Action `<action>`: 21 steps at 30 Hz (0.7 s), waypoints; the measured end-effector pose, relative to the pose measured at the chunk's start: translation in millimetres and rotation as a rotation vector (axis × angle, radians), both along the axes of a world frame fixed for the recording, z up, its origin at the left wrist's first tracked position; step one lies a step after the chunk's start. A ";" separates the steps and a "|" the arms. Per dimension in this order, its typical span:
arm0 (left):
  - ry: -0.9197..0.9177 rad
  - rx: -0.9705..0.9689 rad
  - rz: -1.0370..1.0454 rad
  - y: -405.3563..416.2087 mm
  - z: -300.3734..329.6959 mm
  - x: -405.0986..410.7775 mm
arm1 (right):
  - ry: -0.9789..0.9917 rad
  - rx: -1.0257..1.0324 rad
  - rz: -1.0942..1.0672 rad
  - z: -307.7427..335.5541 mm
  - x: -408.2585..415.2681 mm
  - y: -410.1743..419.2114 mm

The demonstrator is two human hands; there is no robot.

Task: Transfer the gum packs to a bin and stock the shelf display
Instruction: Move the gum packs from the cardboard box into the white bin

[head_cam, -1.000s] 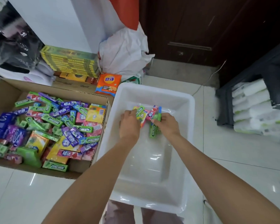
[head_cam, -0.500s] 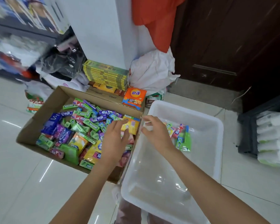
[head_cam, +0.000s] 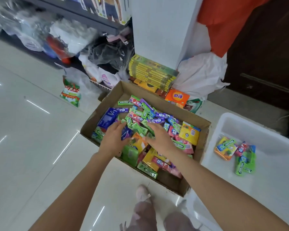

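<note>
Item: loose gum packs (head_cam: 140, 124), slim foil-wrapped sticks and flat cartons in green, purple, pink and yellow. Location: heaped in an open brown cardboard box (head_cam: 205, 130) on the glossy white tiled floor (head_cam: 32, 130); a small batch (head_cam: 235, 152) already lies in the white plastic bin (head_cam: 274, 180) just beside the box, to my right.

Left hand (head_cam: 113, 139): over the heap, fingers spread and only slightly bent, touching the packs, nothing gripped yet.

Right hand (head_cam: 158, 139): likewise spread flat on the packs, nothing held.

Orientation: no common direction. The slim sticks lie flat, long axes crossing at all angles; one green stick (head_cam: 147, 170) at the near edge runs along the box wall.

Risks, as I judge them: a two-handed scoop of such slippery, crossed packs may shed some over the low box wall or into the gap between box and bin; squeezing hard could crease the thin sticks; the larger yellow carton (head_cam: 189, 133) could get swept in unsorted.
</note>
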State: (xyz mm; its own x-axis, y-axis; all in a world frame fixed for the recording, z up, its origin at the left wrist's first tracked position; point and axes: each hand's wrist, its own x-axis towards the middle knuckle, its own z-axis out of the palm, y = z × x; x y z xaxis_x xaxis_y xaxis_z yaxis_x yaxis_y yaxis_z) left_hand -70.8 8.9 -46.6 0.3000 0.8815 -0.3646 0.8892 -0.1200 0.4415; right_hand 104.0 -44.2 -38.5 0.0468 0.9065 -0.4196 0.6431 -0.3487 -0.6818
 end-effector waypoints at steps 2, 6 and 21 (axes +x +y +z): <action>0.033 0.001 -0.045 8.1 -4.8 -4.4 | -0.021 -0.016 0.013 -5.0 -9.7 7.0; 0.085 -0.015 -0.102 20.2 -11.0 -13.0 | -0.047 -0.052 0.052 -11.7 -21.5 19.2; 0.209 0.096 -0.304 32.5 -5.6 -32.9 | -0.070 -0.114 -0.018 -18.7 -42.2 37.4</action>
